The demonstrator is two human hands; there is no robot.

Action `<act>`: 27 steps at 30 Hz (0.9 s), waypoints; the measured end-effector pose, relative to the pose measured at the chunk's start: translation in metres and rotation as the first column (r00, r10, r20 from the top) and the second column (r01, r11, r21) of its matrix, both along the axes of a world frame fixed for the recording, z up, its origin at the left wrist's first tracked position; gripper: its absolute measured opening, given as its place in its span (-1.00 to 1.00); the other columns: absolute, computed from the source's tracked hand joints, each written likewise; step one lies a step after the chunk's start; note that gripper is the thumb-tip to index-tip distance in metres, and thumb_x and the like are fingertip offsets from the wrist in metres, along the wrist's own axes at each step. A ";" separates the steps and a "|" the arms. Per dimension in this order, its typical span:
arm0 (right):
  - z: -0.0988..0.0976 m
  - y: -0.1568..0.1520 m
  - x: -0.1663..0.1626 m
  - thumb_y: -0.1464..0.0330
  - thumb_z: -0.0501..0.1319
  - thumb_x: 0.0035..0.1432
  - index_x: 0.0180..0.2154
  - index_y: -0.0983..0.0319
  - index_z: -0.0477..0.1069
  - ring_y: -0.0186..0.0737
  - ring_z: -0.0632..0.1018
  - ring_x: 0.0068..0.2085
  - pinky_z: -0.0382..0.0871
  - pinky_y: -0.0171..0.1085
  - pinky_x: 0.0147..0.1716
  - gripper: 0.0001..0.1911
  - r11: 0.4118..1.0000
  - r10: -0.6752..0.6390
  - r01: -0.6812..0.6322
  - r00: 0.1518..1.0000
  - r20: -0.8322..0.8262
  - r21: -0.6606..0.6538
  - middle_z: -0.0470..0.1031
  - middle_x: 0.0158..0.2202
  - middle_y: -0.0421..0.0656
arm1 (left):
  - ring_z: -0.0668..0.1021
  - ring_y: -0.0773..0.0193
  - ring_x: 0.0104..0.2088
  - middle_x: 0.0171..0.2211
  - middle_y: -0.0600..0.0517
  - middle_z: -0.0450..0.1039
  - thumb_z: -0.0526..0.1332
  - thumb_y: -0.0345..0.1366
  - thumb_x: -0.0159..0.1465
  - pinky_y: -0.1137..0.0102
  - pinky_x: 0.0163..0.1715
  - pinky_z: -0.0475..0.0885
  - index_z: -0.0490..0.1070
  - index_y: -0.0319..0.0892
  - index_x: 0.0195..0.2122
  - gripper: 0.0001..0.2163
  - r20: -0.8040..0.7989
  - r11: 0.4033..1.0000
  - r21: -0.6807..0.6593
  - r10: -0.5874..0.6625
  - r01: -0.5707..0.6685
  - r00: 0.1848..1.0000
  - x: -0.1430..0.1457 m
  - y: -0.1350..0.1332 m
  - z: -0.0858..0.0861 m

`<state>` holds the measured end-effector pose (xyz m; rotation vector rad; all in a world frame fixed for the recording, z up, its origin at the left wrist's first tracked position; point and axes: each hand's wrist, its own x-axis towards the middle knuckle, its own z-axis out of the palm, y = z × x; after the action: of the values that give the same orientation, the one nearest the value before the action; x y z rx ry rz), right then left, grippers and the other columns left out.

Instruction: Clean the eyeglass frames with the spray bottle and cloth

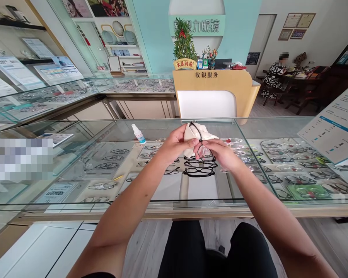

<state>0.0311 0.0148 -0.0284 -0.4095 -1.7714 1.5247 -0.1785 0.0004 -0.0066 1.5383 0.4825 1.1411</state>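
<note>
Above the glass counter [110,129], a pair of dark-framed eyeglasses [199,130] is held up between both hands. My left hand [176,144] is closed around a white cloth [206,133], its thumb pressed toward the frame. One lens side of the glasses lies against this cloth. My right hand [220,152] pinches the frame near its middle with thumb and fingers. To the left on the counter stands a white spray bottle [138,134] with a blue and red label. Below the hands, several black eyeglass frames [199,172] lie in a row.
More eyeglasses [300,179] sit in the display at the right, near a tilted printed sign [336,123]. A wooden cashier desk [214,81] stands ahead with plants on it. Far right, a person [275,75] sits at a table. The counter's front edge [191,213] runs below my forearms.
</note>
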 end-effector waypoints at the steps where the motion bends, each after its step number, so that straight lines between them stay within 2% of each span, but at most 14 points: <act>1: -0.001 0.000 0.000 0.13 0.20 0.49 -0.18 0.21 0.72 -0.10 0.56 -0.22 0.36 -0.16 -0.11 -0.61 1.000 0.016 -0.016 1.000 0.007 -0.003 0.66 -0.32 -0.14 | 0.67 0.17 -0.53 -0.53 0.13 0.53 0.56 -0.13 0.32 0.31 -0.46 0.64 0.41 -0.13 -0.10 -0.63 -0.004 1.000 0.008 0.014 -0.014 1.000 0.001 -0.001 0.000; 5: -0.001 -0.002 -0.001 0.15 0.17 0.52 -0.15 0.21 0.73 -0.14 0.54 -0.24 0.35 -0.16 -0.13 -0.60 0.998 0.069 -0.068 0.997 0.042 -0.011 0.68 -0.30 -0.14 | 0.61 0.17 -0.64 -0.61 0.17 0.48 0.59 -0.02 0.26 0.32 -0.57 0.58 0.40 -0.10 -0.16 -0.57 -0.017 0.995 -0.009 0.097 -0.097 0.995 0.007 -0.008 0.001; 10: 0.001 -0.005 -0.005 0.04 0.22 0.48 -0.18 0.21 0.70 -0.14 0.54 -0.26 0.41 -0.15 -0.13 -0.57 0.996 0.088 -0.086 0.994 0.063 -0.034 0.67 -0.29 -0.12 | 0.52 0.19 -0.73 -0.68 0.17 0.43 0.53 0.16 0.27 0.35 -0.72 0.44 0.40 -0.07 -0.25 -0.53 0.008 0.968 -0.011 0.249 -0.249 0.968 0.017 -0.015 -0.001; 15: 0.005 -0.007 -0.004 0.03 0.25 0.46 -0.23 0.22 0.68 -0.15 0.53 -0.28 0.42 -0.15 -0.12 -0.57 0.998 0.067 -0.068 0.995 0.068 -0.001 0.66 -0.34 -0.13 | 0.47 0.25 -0.73 -0.69 0.14 0.41 0.36 0.26 0.40 0.38 -0.71 0.37 0.45 -0.10 -0.30 -0.51 0.007 0.953 -0.008 0.304 -0.304 0.953 0.012 -0.009 -0.007; 17: 0.008 -0.007 -0.002 0.08 0.22 0.47 -0.24 0.22 0.68 -0.14 0.53 -0.28 0.41 -0.15 -0.10 -0.59 0.999 0.036 -0.037 0.997 0.062 0.014 0.65 -0.37 -0.14 | 0.48 0.29 -0.68 -0.64 0.10 0.43 0.37 0.26 0.39 0.40 -0.66 0.38 0.47 -0.14 -0.32 -0.49 0.005 0.948 -0.004 0.320 -0.320 0.948 0.007 -0.002 -0.009; 19: 0.010 -0.007 0.001 0.12 0.21 0.47 -0.25 0.22 0.68 -0.12 0.53 -0.27 0.40 -0.14 -0.10 -0.60 0.999 -0.022 0.021 0.998 0.054 0.026 0.63 -0.39 -0.14 | 0.53 0.30 -0.59 -0.55 0.06 0.50 0.44 0.25 0.34 0.40 -0.59 0.43 0.50 -0.17 -0.31 -0.48 0.012 0.951 -0.021 0.308 -0.307 0.951 0.003 0.004 -0.010; 22: 0.012 -0.006 0.004 0.11 0.20 0.45 -0.29 0.22 0.67 -0.10 0.53 -0.27 0.40 -0.14 -0.11 -0.59 0.997 -0.077 0.076 0.996 0.040 0.030 0.61 -0.41 -0.13 | 0.64 0.20 -0.46 -0.43 0.02 0.58 0.52 0.19 0.27 0.33 -0.45 0.57 0.55 -0.20 -0.17 -0.49 0.026 0.974 -0.082 0.214 -0.211 0.977 0.000 0.007 -0.008; 24: 0.012 -0.006 0.004 0.09 0.20 0.44 -0.29 0.21 0.67 -0.10 0.52 -0.28 0.41 -0.13 -0.10 -0.58 0.996 -0.083 0.082 0.996 0.034 0.022 0.62 -0.41 -0.13 | 0.68 0.15 -0.41 -0.41 0.02 0.59 0.56 0.12 0.26 0.29 -0.38 0.61 0.54 -0.20 -0.11 -0.51 0.030 0.986 -0.084 0.149 -0.146 0.988 0.000 0.006 -0.006; 27: 0.010 -0.004 0.003 0.05 0.21 0.44 -0.30 0.20 0.66 -0.10 0.53 -0.28 0.41 -0.12 -0.08 -0.57 0.996 -0.089 0.089 0.996 0.022 0.007 0.62 -0.39 -0.14 | 0.68 0.13 -0.45 -0.47 0.07 0.55 0.57 0.00 0.27 0.26 -0.38 0.63 0.51 -0.15 -0.04 -0.57 0.023 0.996 -0.060 0.068 -0.066 0.997 0.003 0.002 -0.003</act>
<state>0.0340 0.0111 -0.0186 -0.4983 -1.7512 1.4571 -0.1751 0.0022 -0.0095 1.4644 0.5503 1.1855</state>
